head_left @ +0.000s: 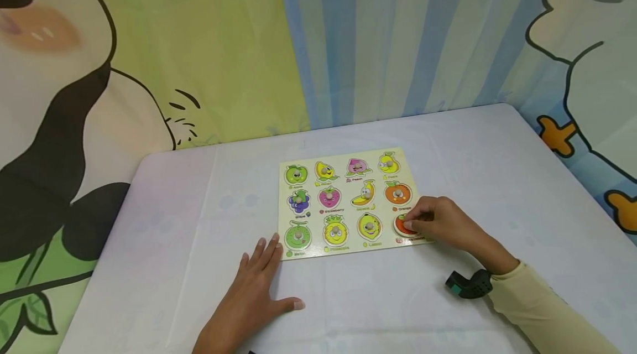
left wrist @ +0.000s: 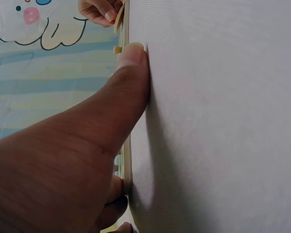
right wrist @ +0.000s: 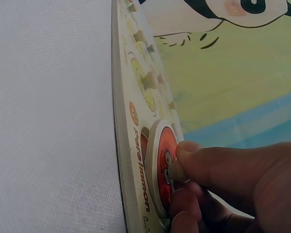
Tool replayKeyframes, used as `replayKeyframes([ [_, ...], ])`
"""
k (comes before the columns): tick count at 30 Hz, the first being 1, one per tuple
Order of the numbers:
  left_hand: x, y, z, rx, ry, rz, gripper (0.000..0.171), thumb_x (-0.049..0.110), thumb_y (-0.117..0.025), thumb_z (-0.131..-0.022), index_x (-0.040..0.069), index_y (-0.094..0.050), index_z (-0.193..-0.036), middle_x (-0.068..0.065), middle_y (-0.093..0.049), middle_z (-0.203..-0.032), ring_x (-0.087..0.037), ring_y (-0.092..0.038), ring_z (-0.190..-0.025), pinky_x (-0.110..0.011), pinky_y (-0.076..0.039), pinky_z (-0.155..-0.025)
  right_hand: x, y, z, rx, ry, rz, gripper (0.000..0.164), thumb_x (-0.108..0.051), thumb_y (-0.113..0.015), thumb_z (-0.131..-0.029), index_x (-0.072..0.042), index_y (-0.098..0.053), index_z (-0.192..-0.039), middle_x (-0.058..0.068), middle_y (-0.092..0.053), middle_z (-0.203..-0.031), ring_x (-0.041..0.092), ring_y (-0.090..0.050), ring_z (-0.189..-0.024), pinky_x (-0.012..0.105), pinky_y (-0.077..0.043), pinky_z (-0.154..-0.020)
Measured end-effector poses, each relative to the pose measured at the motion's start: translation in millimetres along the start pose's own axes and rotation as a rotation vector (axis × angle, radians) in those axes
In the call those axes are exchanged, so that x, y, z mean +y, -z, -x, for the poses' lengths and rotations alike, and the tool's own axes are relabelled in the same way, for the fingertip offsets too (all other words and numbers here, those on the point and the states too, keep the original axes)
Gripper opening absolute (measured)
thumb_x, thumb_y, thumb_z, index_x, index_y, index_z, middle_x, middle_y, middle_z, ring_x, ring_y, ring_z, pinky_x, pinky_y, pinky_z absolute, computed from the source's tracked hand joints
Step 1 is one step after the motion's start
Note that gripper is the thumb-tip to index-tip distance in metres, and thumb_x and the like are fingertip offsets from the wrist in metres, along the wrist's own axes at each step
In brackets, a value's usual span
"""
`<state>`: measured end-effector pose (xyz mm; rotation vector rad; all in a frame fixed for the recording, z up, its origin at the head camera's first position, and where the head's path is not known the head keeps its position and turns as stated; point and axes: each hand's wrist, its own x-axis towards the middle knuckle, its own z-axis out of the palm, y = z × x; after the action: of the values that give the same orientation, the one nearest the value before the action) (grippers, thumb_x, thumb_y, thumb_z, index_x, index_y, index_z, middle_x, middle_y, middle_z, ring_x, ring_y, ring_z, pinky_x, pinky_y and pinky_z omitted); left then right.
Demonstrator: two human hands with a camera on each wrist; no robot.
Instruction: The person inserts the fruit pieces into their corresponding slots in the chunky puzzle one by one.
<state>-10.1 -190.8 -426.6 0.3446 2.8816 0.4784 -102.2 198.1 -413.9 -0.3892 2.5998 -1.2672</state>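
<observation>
A wooden fruit puzzle board (head_left: 352,235) lies on the white-covered table. My right hand (head_left: 445,224) pinches the small knob of the red persimmon puzzle piece (head_left: 401,227) at the board's near right corner. In the right wrist view, the persimmon piece (right wrist: 157,160) is tilted and raised over its recess, above the printed word "persimmon". My left hand (head_left: 251,293) lies with fingers extended at the board's near left corner, fingertips right at its edge and thumb spread out. Other knobbed pieces, such as the lemon (head_left: 370,220) and the orange (head_left: 398,188), sit in the board.
A white cloth (head_left: 199,221) covers the table. Behind it hangs a printed backdrop (head_left: 378,38) with stripes and cartoon animals. A black and green device (head_left: 470,284) is worn at the right wrist, beside the pale yellow sleeve (head_left: 542,310).
</observation>
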Motion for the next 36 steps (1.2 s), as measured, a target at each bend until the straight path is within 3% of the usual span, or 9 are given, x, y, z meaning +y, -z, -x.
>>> replayKeyframes([
  [15,0.8,1.1,0.9,0.004,-0.004,-0.009,0.117,0.072,-0.073,-0.063,0.004,-0.034,-0.151,-0.006,-0.022,-0.159,-0.029,-0.011,-0.147,-0.056,-0.013,-0.115,-3.4,-3.0,1.7,0.030,0.038,0.071,0.005,-0.008,-0.076,-0.084,-0.011,-0.075,-0.088,-0.004,-0.065,-0.084,0.014,-0.055,-0.075,0.023,-0.047,-0.061],
  [36,1.4,1.2,0.7,0.004,0.004,-0.009,0.117,0.071,-0.074,-0.062,0.004,-0.035,-0.150,-0.007,-0.023,-0.159,-0.030,-0.012,-0.147,-0.057,-0.013,-0.115,4.9,-8.0,-0.5,0.073,0.089,0.051,0.007,-0.008,-0.078,-0.082,-0.014,-0.076,-0.084,-0.006,-0.068,-0.084,0.011,-0.060,-0.077,0.022,-0.050,-0.065],
])
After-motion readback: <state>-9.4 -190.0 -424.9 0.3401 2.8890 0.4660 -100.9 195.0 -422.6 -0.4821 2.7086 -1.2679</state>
